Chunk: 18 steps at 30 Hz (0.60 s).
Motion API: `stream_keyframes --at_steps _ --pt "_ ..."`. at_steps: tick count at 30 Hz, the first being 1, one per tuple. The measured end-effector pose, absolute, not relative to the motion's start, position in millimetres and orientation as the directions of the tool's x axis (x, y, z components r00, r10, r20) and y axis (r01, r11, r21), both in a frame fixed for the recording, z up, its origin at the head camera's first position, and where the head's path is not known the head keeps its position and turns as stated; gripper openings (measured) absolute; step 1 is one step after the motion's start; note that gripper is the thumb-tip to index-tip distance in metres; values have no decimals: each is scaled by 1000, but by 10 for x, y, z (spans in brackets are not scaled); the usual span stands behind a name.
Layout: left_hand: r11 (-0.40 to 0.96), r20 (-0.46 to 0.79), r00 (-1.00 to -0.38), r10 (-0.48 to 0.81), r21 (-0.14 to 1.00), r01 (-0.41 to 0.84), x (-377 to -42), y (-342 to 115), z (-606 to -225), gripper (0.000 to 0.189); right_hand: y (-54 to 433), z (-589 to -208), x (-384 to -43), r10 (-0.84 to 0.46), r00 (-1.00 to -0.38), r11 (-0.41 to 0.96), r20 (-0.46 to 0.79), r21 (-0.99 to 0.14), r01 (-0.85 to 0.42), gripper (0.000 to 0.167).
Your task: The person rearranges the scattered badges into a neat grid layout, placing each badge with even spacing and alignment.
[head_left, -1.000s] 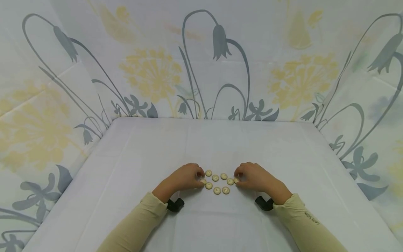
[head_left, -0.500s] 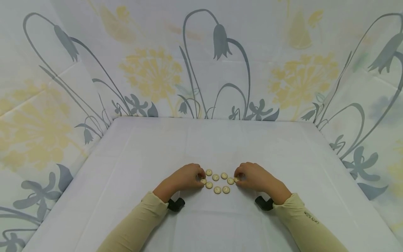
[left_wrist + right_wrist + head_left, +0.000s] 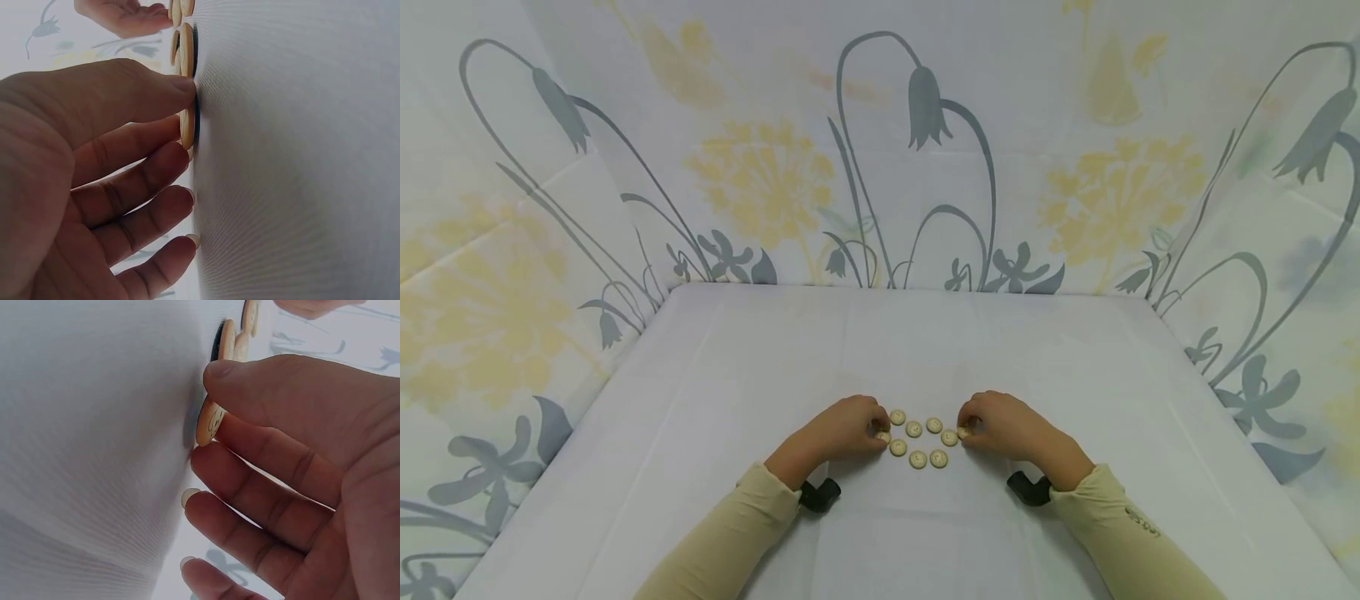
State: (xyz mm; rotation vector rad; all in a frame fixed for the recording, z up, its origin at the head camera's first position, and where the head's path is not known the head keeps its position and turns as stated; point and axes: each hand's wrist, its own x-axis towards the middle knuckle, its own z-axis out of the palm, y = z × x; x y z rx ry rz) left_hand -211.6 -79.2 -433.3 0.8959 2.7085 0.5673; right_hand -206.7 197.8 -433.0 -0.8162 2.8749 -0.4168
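Several small round pale wooden discs with dark markings lie on the white cloth, some of them forming a loose cluster point(image 3: 913, 428) between my hands. At the cluster's left end my left hand point(image 3: 838, 429) holds one disc point(image 3: 187, 130) by its edge between thumb and fingers; it lies flat against the cloth. On the opposite side, my right hand point(image 3: 1007, 425) pinches another disc point(image 3: 209, 422), which stands tilted with one edge raised off the cloth. Fingers partly cover both held discs. The remaining fingers of each hand are loosely bent, their tips near the cloth.
A white cloth point(image 3: 760, 350) covers the table. Flower-printed fabric point(image 3: 880, 167) rises at the back and both sides. A black wrist-worn device point(image 3: 820, 495) sits under the left wrist, and a similar one point(image 3: 1028, 488) under the right. Both sleeves are beige.
Everything sits slightly lower in the head view, as the camera has tipped a little. Both hands stay at their discs, and the loose discs keep their arrangement.
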Motion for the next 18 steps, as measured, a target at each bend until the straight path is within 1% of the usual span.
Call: stream_keyframes --at_steps 8,13,18 --pt "735 -91 -784 614 426 527 -2115 -794 -4336 14 1950 -4266 -2099 -509 -859 827 -55 -310 -470 13" --pt "729 -86 -785 613 446 520 -2103 -799 -4327 13 1947 -4244 -2139 -495 -868 831 -48 -318 -456 11" --pt "724 -77 -789 610 458 516 -2108 -795 -4340 11 1948 -4229 -2184 -487 -873 835 -37 -313 -453 13"
